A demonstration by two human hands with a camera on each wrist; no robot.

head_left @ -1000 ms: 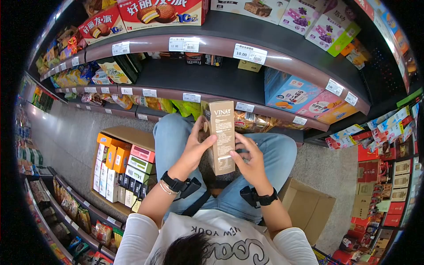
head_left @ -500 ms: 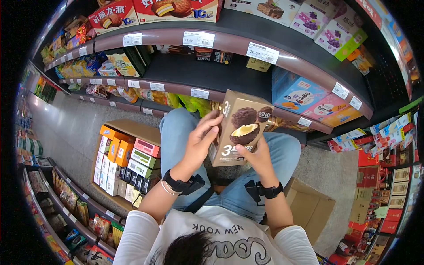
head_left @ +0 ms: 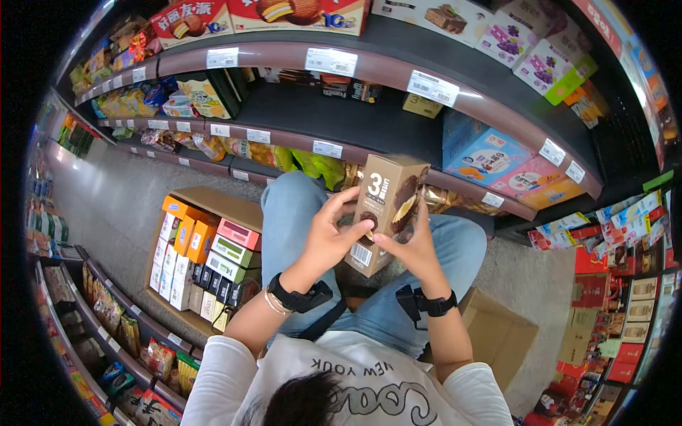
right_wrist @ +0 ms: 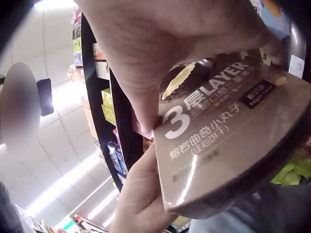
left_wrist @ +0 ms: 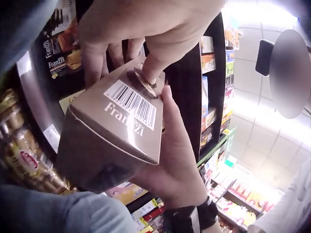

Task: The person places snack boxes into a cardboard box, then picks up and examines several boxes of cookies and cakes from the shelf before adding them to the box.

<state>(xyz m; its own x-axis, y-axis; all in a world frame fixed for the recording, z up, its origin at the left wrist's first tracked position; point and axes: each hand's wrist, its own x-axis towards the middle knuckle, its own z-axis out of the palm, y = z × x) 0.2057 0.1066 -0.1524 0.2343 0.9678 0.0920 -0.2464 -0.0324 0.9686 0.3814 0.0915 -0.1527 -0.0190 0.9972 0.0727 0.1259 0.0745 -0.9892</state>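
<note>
A brown biscuit box (head_left: 384, 186) is held upright, slightly tilted, between both hands over the person's lap. Its narrow side, with a large 3 and a barcode, faces the head camera. My left hand (head_left: 332, 233) grips the left side, thumb across the narrow face. From the other side my right hand (head_left: 418, 250) holds it, thumb near the lower part of that face. The barcode and "Franzzi" lettering on the box (left_wrist: 130, 108) show close up in the left wrist view. In the right wrist view the box's wide front (right_wrist: 209, 141) carries a cookie picture and white lettering.
Ahead stands a dark shelf (head_left: 305, 113) with price tags and packaged snacks. A carton (head_left: 206, 195) of several snack boxes sits on the floor at left. Another open cardboard carton (head_left: 497, 341) lies at right. Blue and pink boxes (head_left: 483, 156) stand on the shelf's right.
The box has been turned in the hands: a text-covered narrow side showed first, then the wide cookie-picture front, now the narrow side with the 3 and barcode. Both hands have shifted their hold.
</note>
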